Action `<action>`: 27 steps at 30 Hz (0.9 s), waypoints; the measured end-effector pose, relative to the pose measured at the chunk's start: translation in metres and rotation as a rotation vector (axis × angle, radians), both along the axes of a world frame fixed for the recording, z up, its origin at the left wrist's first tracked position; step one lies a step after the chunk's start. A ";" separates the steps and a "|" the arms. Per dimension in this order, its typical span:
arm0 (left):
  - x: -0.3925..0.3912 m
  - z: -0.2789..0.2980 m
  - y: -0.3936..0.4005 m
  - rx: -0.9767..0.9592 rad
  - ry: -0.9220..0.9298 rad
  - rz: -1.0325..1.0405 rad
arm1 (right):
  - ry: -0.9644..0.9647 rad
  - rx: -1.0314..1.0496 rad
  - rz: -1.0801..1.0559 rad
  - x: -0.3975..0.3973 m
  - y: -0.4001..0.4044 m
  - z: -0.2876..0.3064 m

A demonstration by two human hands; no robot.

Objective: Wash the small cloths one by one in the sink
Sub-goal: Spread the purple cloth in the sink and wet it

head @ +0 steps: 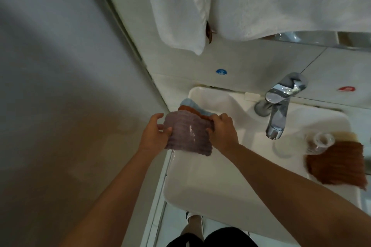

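holding the mauve cloth (pixel 188 133) stretched between both hands at the sink's near-left rim (pixel 170 168). left hand (pixel 155 133) pinching the cloth's left edge, fingers curled shut on the fabric; right hand (pixel 221 131) clamped on the right edge, thumb tucked under. looks like the start of one cloth's turn: lifted off the stack, not yet under the tap, no water seen running. just behind, on the sink's left shoulder, an orange cloth (pixel 187 108) over a pale blue cloth (pixel 192 103), waiting. off to the right, another rust cloth (pixel 339 164) lying on the rim, touching a clear glass (pixel 321 142); washed or not, cannot tell. next move probably calls for carrying the cloth right, under the faucet (pixel 278 114), and freeing one hand for the lever. farther back, white towels (pixel 241 0) hanging on the wall.
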State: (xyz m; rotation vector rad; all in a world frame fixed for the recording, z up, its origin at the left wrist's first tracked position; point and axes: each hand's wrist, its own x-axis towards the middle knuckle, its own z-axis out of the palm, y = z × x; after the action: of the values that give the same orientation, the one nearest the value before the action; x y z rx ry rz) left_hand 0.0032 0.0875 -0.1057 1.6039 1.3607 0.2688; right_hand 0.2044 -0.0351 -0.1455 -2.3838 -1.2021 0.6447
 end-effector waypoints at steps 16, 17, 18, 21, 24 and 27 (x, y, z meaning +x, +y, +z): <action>-0.021 0.006 -0.013 0.326 -0.119 -0.135 | 0.335 0.413 -0.201 -0.013 -0.036 0.011; -0.021 0.008 -0.014 0.296 -0.117 -0.138 | 0.344 0.431 -0.209 -0.013 -0.039 0.013; -0.021 0.009 -0.013 0.262 -0.116 -0.131 | 0.357 0.442 -0.212 -0.013 -0.041 0.014; -0.018 0.017 -0.014 0.176 -0.163 -0.076 | 0.411 0.401 -0.208 -0.014 -0.048 0.016; -0.015 0.026 -0.016 0.135 -0.232 -0.054 | 0.470 0.318 -0.186 -0.016 -0.060 0.020; -0.015 0.032 -0.021 0.076 -0.273 -0.073 | 0.423 0.326 -0.154 -0.019 -0.070 0.027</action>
State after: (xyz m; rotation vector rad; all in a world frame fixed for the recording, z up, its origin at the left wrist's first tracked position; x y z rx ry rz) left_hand -0.0117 0.0661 -0.0737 1.6094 1.0917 0.4814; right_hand 0.1856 -0.1048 -0.1186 -1.9226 -0.8576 0.7852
